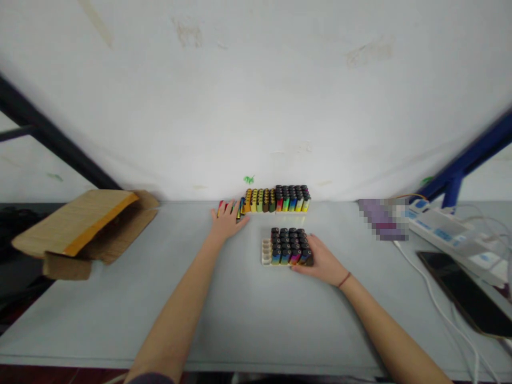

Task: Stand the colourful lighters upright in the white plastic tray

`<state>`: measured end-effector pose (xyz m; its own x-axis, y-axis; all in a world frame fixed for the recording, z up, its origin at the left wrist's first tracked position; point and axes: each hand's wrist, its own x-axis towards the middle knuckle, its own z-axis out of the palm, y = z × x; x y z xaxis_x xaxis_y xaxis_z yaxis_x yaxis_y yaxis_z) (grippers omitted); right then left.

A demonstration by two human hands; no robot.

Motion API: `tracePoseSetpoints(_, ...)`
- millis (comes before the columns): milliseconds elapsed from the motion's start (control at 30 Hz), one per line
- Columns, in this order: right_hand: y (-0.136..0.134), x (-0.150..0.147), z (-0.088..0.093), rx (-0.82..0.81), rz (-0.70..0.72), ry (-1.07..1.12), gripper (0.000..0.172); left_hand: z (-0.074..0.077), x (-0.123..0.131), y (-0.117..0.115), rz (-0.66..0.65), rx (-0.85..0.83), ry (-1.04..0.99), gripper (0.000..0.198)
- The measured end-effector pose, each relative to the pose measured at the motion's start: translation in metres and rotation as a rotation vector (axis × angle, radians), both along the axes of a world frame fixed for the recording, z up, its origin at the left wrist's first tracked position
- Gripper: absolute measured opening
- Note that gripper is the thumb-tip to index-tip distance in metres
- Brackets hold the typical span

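Note:
A white tray (265, 252) of upright coloured lighters with black caps stands in the middle of the grey table; its left column of slots holds none. My right hand (320, 261) rests against the tray's right front corner, fingers curled on the lighters there. Against the wall stands a long row of lighters (276, 200), yellow and brown at the left, black-capped at the right. My left hand (227, 221) lies at the row's left end with fingers stretched over several loose lighters (240, 208) lying on the table.
An open cardboard box (84, 229) sits at the table's left edge. At the right are a white power strip (444, 232) with cables, a black phone (466, 290) and a blurred purple object (382, 218). The white wall stands right behind the lighters.

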<state>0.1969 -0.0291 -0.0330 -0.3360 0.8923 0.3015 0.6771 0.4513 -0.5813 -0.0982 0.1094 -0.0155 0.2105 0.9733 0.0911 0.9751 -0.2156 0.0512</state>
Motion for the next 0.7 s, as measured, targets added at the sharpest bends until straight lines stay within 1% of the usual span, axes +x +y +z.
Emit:
tracePoseSetpoints(133,0.0,0.002,-0.004,0.007,-0.003,-0.005,0.073,0.002,-0.025,0.0,-0.116,0.01,0.035,0.083)
tracePoseSetpoints(233,0.001,0.003,-0.005,0.011,0.008,-0.012,0.073,0.001,-0.038,0.003,-0.14,0.037,0.017,0.083)
tracePoseSetpoints(300,0.001,0.004,-0.006,0.006,0.008,-0.017,0.072,-0.001,-0.04,0.009,-0.139,0.072,-0.025,0.08)
tracePoseSetpoints(433,0.0,0.003,-0.005,0.006,0.003,-0.01,0.072,-0.005,-0.036,0.027,-0.175,0.153,-0.109,0.071)
tracePoseSetpoints(533,0.0,0.002,-0.003,0.016,-0.001,0.0,0.071,-0.01,-0.038,0.037,-0.204,0.198,-0.164,0.07)
tracePoseSetpoints(633,0.0,0.002,-0.001,0.02,0.011,-0.001,0.07,-0.017,-0.049,0.036,-0.271,0.246,-0.234,0.069)
tracePoseSetpoints(700,0.0,0.003,0.0,0.023,0.022,-0.004,0.07,-0.021,-0.056,0.032,-0.286,0.275,-0.268,0.064)
